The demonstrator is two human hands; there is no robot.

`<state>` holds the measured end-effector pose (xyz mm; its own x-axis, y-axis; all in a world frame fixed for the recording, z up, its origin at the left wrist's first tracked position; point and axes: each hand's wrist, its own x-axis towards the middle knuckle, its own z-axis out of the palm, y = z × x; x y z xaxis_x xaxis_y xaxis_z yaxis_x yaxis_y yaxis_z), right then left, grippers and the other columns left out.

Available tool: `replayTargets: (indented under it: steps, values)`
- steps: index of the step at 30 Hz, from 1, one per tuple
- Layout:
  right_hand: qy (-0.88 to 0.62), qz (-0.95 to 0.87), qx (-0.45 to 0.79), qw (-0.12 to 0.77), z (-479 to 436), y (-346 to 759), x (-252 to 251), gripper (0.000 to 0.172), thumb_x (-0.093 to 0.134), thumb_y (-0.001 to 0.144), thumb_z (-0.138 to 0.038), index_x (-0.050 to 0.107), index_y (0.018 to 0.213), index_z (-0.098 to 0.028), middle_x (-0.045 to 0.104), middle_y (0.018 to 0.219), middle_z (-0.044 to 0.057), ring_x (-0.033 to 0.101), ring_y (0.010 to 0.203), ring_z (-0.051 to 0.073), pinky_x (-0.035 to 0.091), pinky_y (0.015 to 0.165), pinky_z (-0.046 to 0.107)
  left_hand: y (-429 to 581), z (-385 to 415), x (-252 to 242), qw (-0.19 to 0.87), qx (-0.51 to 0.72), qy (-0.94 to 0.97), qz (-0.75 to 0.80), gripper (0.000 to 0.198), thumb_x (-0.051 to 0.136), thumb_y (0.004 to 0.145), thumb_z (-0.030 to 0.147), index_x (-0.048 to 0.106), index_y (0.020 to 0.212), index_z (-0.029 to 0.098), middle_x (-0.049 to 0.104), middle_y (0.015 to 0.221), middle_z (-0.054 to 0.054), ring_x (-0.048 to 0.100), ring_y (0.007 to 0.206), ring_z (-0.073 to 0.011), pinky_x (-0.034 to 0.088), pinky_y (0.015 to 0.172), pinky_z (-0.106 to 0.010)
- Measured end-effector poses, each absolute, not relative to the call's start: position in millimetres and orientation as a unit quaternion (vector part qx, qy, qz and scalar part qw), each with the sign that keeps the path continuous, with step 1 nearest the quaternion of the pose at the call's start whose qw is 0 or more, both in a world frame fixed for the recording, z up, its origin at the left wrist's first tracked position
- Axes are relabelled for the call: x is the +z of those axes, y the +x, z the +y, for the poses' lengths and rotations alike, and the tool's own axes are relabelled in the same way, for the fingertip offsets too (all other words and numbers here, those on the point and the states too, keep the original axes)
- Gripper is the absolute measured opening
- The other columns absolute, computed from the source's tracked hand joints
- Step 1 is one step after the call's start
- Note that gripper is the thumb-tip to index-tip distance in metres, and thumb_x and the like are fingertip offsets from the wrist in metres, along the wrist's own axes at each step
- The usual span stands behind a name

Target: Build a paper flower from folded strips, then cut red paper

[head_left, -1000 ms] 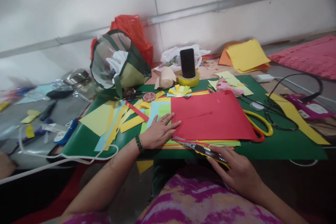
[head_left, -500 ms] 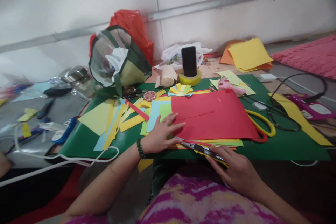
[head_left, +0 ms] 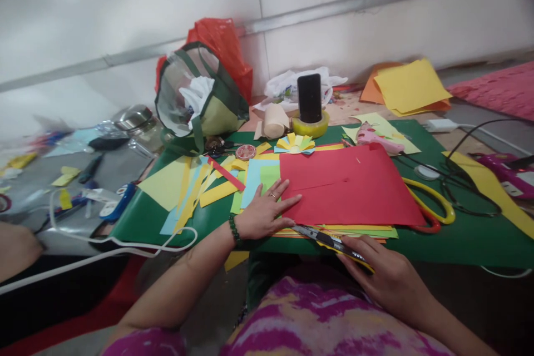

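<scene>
A red paper sheet (head_left: 350, 200) lies on a stack of coloured paper (head_left: 362, 230), whose green, yellow and orange edges show along the near side. My left hand (head_left: 267, 208) rests flat at the sheet's left end, fingers spread, partly over a light green paper (head_left: 270, 176). In my right hand (head_left: 381, 267) is a utility knife (head_left: 329, 241), its tip pointing left toward my left fingertips at the near edge of the red sheet. Scissors (head_left: 438, 212) with yellow and red handles lie partly under the sheet's right end.
Paper strips (head_left: 196, 192) cover the left of the green mat (head_left: 129, 222). Behind the sheet are a paper flower (head_left: 295, 144), a phone (head_left: 309, 98) on a tape roll (head_left: 311, 124) and a pink glue gun (head_left: 379, 139). A white cable (head_left: 104, 256) crosses at left; another person's limb (head_left: 16, 250) shows there.
The view has swung slightly left, so most things sit further right in the picture. My hands and the knife keep nearly the same place against the red sheet.
</scene>
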<state>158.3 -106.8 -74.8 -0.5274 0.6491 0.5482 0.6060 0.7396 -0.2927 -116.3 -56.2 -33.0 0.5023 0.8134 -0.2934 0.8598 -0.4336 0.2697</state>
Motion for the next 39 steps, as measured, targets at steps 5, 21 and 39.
replayTargets:
  steps: [5,21,39]
  values:
    - [-0.359,-0.873,0.041,0.327,-106.4,161.3,-74.0,0.019,0.044,0.099,-0.026,0.061,0.101,-0.018,0.072,0.082,0.005,0.070,0.063,0.013,0.052,0.056,0.021,-117.3,-56.7,-34.3,0.191,-0.058,0.845,0.496,0.063,0.046,0.094,0.054,0.028,0.151,0.032,0.007,0.162,-0.015,0.006,0.149,-0.0332,0.012,0.110,-0.069]
    - [-0.404,-0.834,0.089,0.366,-110.7,208.1,-60.2,0.015,0.052,0.095,-0.033,0.061,0.103,-0.024,0.074,0.083,0.002,0.073,0.068,0.016,0.057,0.059,0.022,-118.5,-61.9,-33.7,0.186,0.020,0.823,0.537,0.048,0.034,0.100,0.037,0.037,0.147,0.027,0.025,0.159,-0.014,0.025,0.145,-0.0302,0.016,0.112,-0.065]
    - [-0.734,-0.615,-0.072,0.279,-71.4,328.9,-76.8,0.042,0.049,0.089,-0.057,0.066,0.104,-0.021,0.075,0.098,0.017,0.073,0.080,0.036,0.053,0.049,0.038,-80.3,-71.4,-11.1,0.241,-0.005,0.831,0.501,0.013,0.051,0.089,0.023,0.053,0.076,0.020,0.055,0.090,-0.003,0.053,0.080,-0.0174,0.043,0.071,-0.029]
